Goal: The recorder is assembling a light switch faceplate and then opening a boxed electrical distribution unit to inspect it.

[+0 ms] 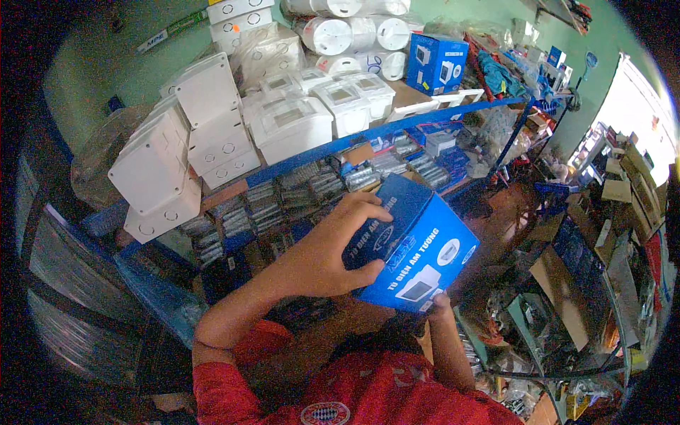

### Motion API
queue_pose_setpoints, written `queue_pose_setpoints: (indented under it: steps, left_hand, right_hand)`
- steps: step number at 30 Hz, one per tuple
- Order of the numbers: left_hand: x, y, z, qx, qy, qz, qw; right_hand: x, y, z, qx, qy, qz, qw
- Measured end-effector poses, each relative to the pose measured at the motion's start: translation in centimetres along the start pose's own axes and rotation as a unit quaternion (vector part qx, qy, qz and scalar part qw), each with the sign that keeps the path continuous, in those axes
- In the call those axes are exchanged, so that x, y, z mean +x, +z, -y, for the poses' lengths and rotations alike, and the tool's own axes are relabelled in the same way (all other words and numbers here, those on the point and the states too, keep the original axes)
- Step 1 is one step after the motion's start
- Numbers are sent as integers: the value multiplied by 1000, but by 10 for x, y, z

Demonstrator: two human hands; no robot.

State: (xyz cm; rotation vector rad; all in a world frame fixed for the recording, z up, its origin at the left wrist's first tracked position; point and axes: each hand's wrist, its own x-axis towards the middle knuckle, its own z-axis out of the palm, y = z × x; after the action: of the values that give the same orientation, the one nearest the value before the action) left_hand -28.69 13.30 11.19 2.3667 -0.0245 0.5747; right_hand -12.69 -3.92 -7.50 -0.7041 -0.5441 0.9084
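A blue cardboard box [425, 248] with white print and a picture of a white panel is held up in front of my chest, tilted. My left hand [326, 251] is spread over its top and left side, fingers curled onto the upper edge. My right hand [440, 303] supports the box from below; only the fingertips show at the bottom corner. Both forearms come up from my red shirt at the lower edge.
A blue metal shelf [333, 145] stands ahead, loaded with white plastic enclosure boxes [212, 127], another blue box [435, 64] and white rolls [340, 32]. Small packed parts fill the lower shelf. A glass display counter [567, 319] with cluttered goods lies to the right.
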Motion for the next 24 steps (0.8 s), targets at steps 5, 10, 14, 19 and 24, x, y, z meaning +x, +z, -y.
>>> queue_pose_setpoints:
  steps: [5, 10, 14, 19, 24]
  left_hand:
    - [-2, 2, 2, 9, -28, -5, 1000]
    - [-5, 19, 2, 103, -58, -53, 992]
    - [-9, 22, 2, 134, -27, -58, 989]
    - [-16, 31, 6, 162, 11, -79, 984]
    - [-22, 35, -5, 178, 60, -92, 978]
  right_hand:
    - [9, 3, -3, 5, -2, -11, 1000]
    - [8, 6, -11, 4, -10, -26, 1000]
    - [4, 1, -9, -1, -7, -29, 1000]
    - [-10, -7, -11, -7, -5, -33, 999]
    - [-17, -5, -16, -11, -7, -46, 999]
